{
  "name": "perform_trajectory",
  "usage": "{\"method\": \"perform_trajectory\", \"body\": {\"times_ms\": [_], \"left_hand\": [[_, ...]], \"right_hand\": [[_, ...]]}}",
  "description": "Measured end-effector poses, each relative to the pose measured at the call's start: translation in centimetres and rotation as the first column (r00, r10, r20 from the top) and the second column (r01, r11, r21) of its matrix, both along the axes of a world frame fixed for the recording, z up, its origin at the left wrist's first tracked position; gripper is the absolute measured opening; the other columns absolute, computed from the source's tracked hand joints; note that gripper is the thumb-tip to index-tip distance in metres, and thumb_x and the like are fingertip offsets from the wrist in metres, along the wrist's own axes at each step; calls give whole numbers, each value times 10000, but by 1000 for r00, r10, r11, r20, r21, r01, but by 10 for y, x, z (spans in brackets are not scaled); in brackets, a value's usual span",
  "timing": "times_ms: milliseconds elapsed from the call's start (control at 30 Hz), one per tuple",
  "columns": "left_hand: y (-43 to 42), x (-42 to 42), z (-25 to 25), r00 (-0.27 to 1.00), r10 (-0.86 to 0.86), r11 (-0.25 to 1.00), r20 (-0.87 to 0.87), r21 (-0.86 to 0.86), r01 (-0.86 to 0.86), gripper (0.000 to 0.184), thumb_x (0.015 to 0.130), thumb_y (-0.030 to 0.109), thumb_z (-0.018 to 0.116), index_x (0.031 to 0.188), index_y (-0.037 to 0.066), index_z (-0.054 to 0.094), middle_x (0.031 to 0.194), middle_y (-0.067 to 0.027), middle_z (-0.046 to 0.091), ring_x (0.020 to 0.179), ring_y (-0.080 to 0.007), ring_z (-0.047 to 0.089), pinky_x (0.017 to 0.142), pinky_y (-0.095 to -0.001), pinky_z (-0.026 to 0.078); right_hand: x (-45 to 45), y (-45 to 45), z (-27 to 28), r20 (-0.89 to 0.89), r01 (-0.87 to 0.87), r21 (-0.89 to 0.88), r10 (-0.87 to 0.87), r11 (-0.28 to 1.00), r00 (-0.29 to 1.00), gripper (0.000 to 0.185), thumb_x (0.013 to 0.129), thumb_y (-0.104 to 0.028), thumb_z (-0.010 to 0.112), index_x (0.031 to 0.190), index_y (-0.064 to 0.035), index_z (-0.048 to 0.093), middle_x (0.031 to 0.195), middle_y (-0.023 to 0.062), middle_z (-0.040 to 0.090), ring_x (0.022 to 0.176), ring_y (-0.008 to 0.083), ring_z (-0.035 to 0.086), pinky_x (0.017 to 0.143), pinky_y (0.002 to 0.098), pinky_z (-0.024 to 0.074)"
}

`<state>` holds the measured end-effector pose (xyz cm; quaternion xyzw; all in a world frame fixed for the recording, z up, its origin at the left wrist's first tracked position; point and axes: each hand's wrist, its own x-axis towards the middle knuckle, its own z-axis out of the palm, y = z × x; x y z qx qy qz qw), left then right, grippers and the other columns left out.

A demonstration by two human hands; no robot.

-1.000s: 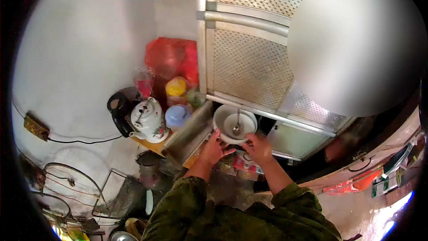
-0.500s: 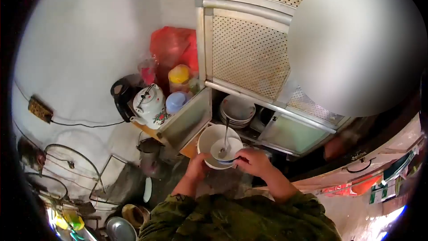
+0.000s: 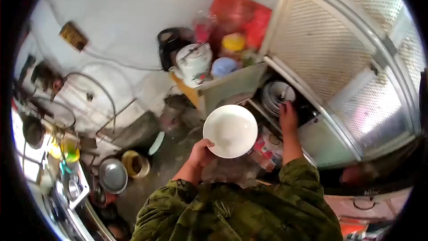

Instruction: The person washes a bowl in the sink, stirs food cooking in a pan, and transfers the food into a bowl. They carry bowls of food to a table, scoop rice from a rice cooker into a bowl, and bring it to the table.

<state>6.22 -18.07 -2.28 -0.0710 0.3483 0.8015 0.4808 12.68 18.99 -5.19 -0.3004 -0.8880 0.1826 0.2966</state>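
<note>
A large white bowl is held out in front of me by its lower left rim, with my left hand closed on it, thumb over the edge. Its inside faces up and holds nothing. My right hand reaches into the open cabinet compartment, fingers closed at the near rim of a small white bowl. A spoon appears to stand in that small bowl, though it is blurred. The small bowl sits over a stack of bowls inside the cabinet; whether it rests fully on them I cannot tell.
The cabinet's lower door stands open left of the compartment. Behind it are a white teapot, a blue-lidded container, a yellow-lidded jar and a red plastic bag. A metal basin lies low at left.
My right hand has lifted the small bowl with the spoon out of the large bowl and carried it right to the cabinet stack. The view has turned left.
</note>
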Motion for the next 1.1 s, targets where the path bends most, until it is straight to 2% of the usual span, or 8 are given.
{"method": "perform_trajectory", "body": {"times_ms": [233,400,533,633,700,767,867,1100], "left_hand": [[-105,24,22,971,235,962,-43,150,-227,701,670,125,526,1344,-46,438,1238,-184,572,1113,-356,555,990,-441,437],[-199,59,31,882,455,888,-120,137,-439,737,665,163,584,1349,-61,422,1259,-173,553,1135,-297,543,987,-397,441],[-290,107,31,788,590,804,-177,44,-593,754,678,169,589,1372,-50,394,1284,-164,531,1180,-287,507,983,-391,439],[-361,160,17,690,722,690,-56,-19,-724,772,695,169,599,1400,-24,351,1310,-145,497,1215,-263,470,975,-381,439],[-410,197,3,609,725,592,-321,-162,-790,756,729,169,607,1411,-1,327,1319,-123,472,1232,-234,437,991,-374,413],[-459,234,-2,558,621,513,-551,-252,-820,750,754,166,640,1412,10,315,1319,-108,465,1228,-200,427,1034,-344,363],[-520,280,4,527,670,439,-522,-294,-849,747,750,146,671,1399,1,329,1296,-97,486,1210,-191,445,1040,-339,361],[-637,320,-20,394,740,290,-545,-270,-918,765,743,126,682,1408,25,317,1279,-89,485,1178,-189,472,994,-338,412]], "right_hand": [[-3,34,-14,137,-84,-78,94,993,986,427,960,-328,551,1325,-112,495,1163,184,645,1021,383,629,809,450,502],[-4,-84,13,-86,-140,-201,125,970,988,399,940,-275,613,1282,-84,537,988,95,659,825,208,626,748,340,504],[-12,-282,3,-89,-544,-628,644,556,760,215,989,-263,522,1062,-86,621,801,-5,598,680,64,536,570,214,413],[1,-430,16,-271,-558,-829,901,-39,339,339,1002,-315,487,1216,-60,549,867,29,627,701,89,552,630,246,468],[15,-528,32,-370,-485,-839,912,-247,177,502,936,-298,611,1353,-87,428,1094,86,611,886,158,599,762,307,511],[29,-612,60,-117,-553,-821,990,-140,-77,614,843,-244,699,1355,-69,409,1140,137,621,993,234,623,840,371,510],[37,-708,25,178,-710,-702,954,-48,-240,692,688,-211,780,1288,-59,472,1116,176,631,1050,311,621,902,393,489],[42,-909,31,463,-875,-483,852,13,-243,496,712,-243,775,1133,-41,609,962,141,692,920,294,670,811,391,515]]}}
